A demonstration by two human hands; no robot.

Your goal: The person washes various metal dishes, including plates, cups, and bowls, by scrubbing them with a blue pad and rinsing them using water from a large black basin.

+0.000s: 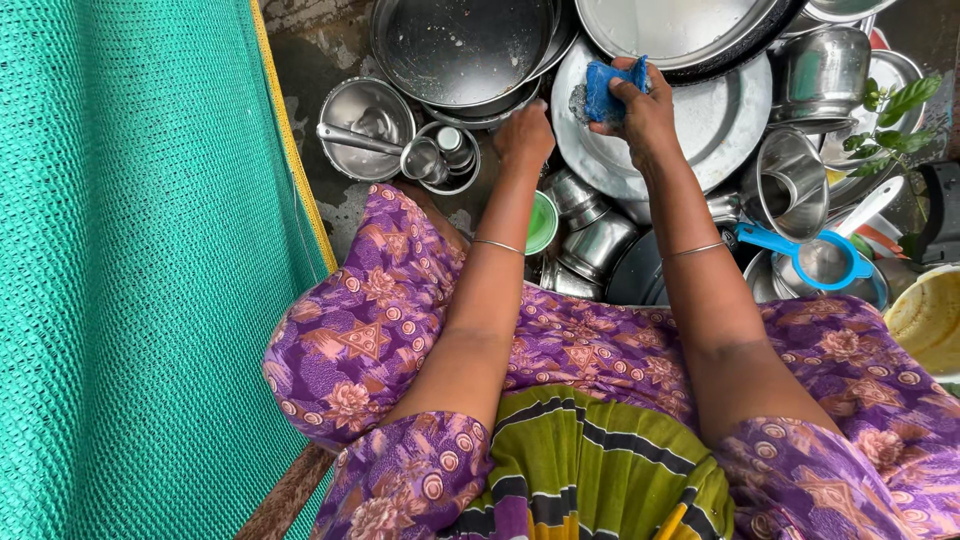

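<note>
Scrubbing step, by the look of it. Right hand (645, 115) with fingers clamped on a blue scrubbing pad (610, 90), pressed onto a round steel plate (720, 125) directly under the fingertips. Left hand (525, 135) gripping that plate's near-left edge, fingers curled over the rim, steadying it. Dark pan (460, 45) just beyond the left knuckles; small steel bowl with spoon (365, 115) off to their left. Next move likely calls for firm circular rubbing, plate held still.
</note>
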